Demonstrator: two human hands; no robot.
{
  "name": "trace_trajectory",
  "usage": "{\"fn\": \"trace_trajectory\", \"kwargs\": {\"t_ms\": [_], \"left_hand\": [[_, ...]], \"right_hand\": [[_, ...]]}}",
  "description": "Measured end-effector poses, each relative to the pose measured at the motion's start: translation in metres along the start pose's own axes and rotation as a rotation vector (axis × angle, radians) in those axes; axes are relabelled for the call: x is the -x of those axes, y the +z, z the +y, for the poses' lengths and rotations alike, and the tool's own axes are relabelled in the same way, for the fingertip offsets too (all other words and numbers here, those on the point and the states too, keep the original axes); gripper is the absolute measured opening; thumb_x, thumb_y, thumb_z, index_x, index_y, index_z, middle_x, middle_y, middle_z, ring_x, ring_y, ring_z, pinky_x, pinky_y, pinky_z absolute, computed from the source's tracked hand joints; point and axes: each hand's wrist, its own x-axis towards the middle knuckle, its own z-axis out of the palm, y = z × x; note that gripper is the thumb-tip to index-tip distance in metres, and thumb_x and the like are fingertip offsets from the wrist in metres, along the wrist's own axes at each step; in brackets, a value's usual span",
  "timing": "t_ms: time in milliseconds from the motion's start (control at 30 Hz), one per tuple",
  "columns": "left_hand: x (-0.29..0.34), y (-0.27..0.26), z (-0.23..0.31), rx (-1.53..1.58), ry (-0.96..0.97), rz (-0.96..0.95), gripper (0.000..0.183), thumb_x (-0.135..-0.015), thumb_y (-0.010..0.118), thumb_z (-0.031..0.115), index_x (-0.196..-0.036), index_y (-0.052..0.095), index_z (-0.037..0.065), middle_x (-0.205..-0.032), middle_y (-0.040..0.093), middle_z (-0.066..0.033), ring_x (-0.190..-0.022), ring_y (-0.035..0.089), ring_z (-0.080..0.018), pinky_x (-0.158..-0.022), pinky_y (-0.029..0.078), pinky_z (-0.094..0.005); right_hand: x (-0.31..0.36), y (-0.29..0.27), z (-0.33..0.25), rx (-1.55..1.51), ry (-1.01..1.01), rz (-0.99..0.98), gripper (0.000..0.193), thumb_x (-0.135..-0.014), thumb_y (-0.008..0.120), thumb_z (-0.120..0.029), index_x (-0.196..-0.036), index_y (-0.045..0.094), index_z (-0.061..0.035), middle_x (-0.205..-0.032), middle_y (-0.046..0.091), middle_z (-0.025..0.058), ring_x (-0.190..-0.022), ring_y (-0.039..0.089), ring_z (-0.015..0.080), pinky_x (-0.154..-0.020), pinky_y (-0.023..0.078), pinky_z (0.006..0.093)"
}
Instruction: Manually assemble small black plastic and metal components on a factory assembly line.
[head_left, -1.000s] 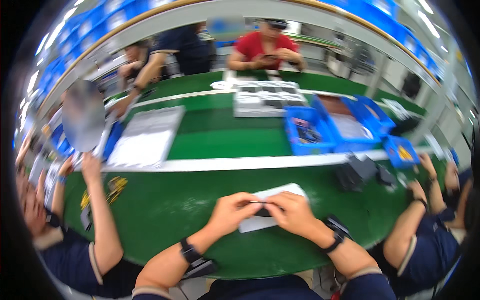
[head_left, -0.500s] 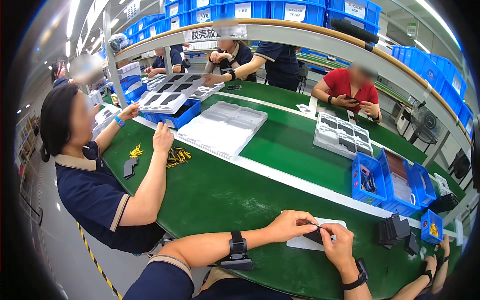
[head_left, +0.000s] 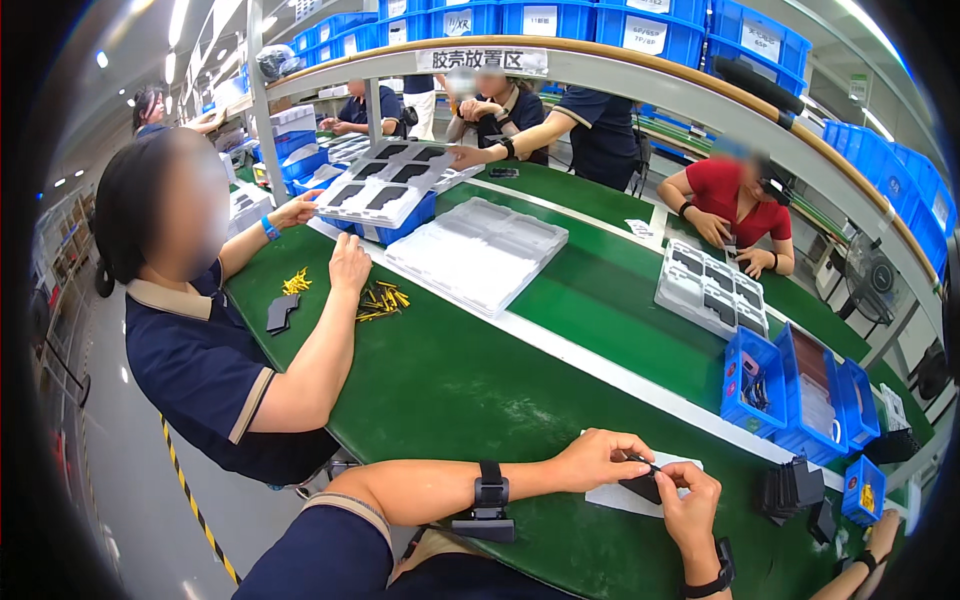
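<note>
Both my hands work over the green table at the lower middle right. My left hand (head_left: 598, 462) pinches the upper edge of a thin black flat piece (head_left: 644, 486) between thumb and fingers. Close beside it, my right hand (head_left: 692, 502) has bent fingers and thumb closed on the same edge. The fingertips nearly meet there, and whatever small part lies between them is too small to make out. The black piece is tilted and partly covered by the fingers. Beneath it lies a white sheet (head_left: 608, 498).
To the right stand a stack of black flat pieces (head_left: 790, 488), a small blue bin (head_left: 862, 492) and larger blue bins (head_left: 800, 400). A neighbour's hand (head_left: 882, 538) is beside them. White trays (head_left: 480, 250) lie ahead. At left, a co-worker holds a tray (head_left: 385, 185) near yellow pieces (head_left: 382, 300).
The view has swung slightly left, so the scene sits farther right. My hands stay on the black piece, fingers slightly shifted. The person in red has lowered both hands toward the table.
</note>
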Motion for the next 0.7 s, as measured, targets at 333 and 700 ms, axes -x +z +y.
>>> {"fn": "trace_trajectory", "kwargs": {"t_ms": [333, 700], "left_hand": [[-0.002, -0.003, 0.000, -0.097, 0.028, -0.001, 0.022, -0.084, 0.067, 0.022, -0.097, 0.066, 0.004, -0.086, 0.066, -0.0040, -0.074, 0.061, -0.0090, -0.065, 0.049, -0.0244], [-0.001, -0.001, 0.003, -0.036, 0.021, -0.011, 0.018, -0.084, 0.066, 0.020, -0.090, 0.066, 0.003, -0.076, 0.065, -0.0004, -0.060, 0.055, -0.0052, -0.055, 0.043, -0.0216]], "right_hand": [[-0.001, 0.003, 0.004, -0.026, 0.035, 0.001, 0.008, -0.073, 0.068, 0.000, -0.072, 0.061, 0.0028, -0.066, 0.063, 0.0100, -0.056, 0.061, 0.0170, -0.055, 0.048, 0.0273], [0.004, 0.004, 0.010, -0.024, 0.024, 0.005, 0.008, -0.075, 0.065, 0.000, -0.074, 0.059, 0.0048, -0.065, 0.058, 0.0058, -0.058, 0.055, 0.0097, -0.056, 0.045, 0.0235]]}}
